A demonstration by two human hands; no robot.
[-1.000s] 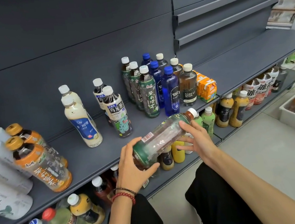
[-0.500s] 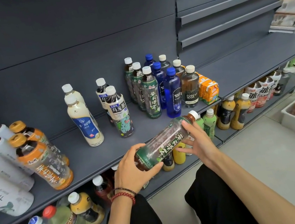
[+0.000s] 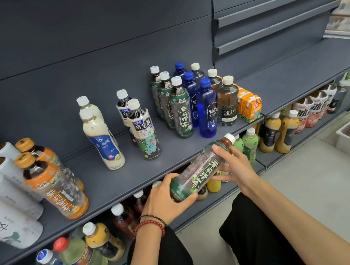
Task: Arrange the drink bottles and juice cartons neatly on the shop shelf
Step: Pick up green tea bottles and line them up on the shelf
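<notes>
Green-labelled tea bottle (image 3: 201,169) lies nearly flat just off the shelf (image 3: 117,184) edge, cap toward two o'clock, the left hand (image 3: 169,197) grasping its base and the right hand (image 3: 233,164) its neck. Its matching row (image 3: 181,108) stands at twelve o'clock, nearer the right hand (neighbours read BOLSA SODA, FOREST SODA, SUNTORY).

We've only got the one view, a wide-angle head cam looking forward and down from up close. It faces the dark shelf (image 3: 113,185) head-on, forearms coming in from the bottom edge, floor (image 3: 319,188) off to the right, edges bending a bit.
</notes>
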